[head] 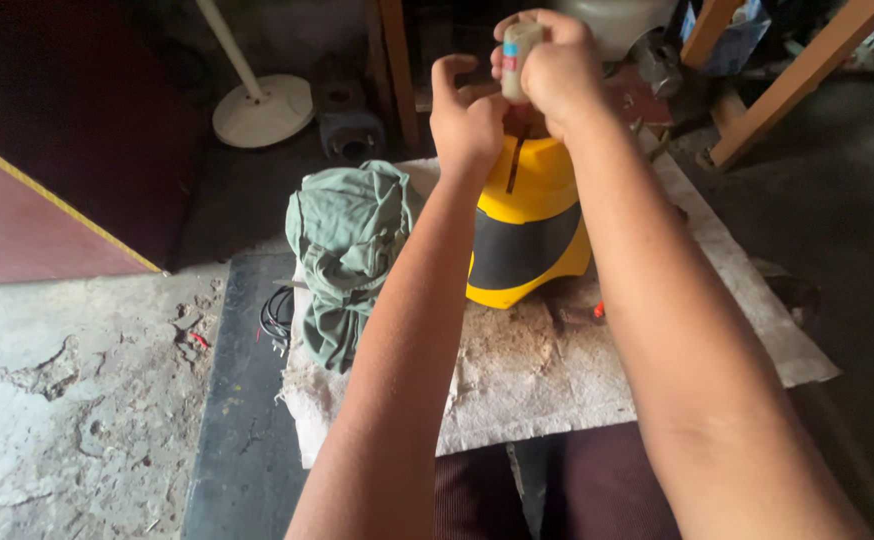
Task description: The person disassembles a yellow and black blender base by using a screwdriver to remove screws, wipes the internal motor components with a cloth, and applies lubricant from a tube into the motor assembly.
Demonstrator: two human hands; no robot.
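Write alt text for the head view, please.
Two bare hands meet above a yellow and black appliance housing: the right hand grips a small pale tube, the left hand beside it. A crumpled green cloth lies on the stained sheet.

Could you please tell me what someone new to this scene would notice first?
Most striking is the yellow and black housing standing on a stained cloth mat at centre. Just above it, the right hand grips a small pale tube, with the left hand raised close beside it. To the left of the housing lies a crumpled green cloth.
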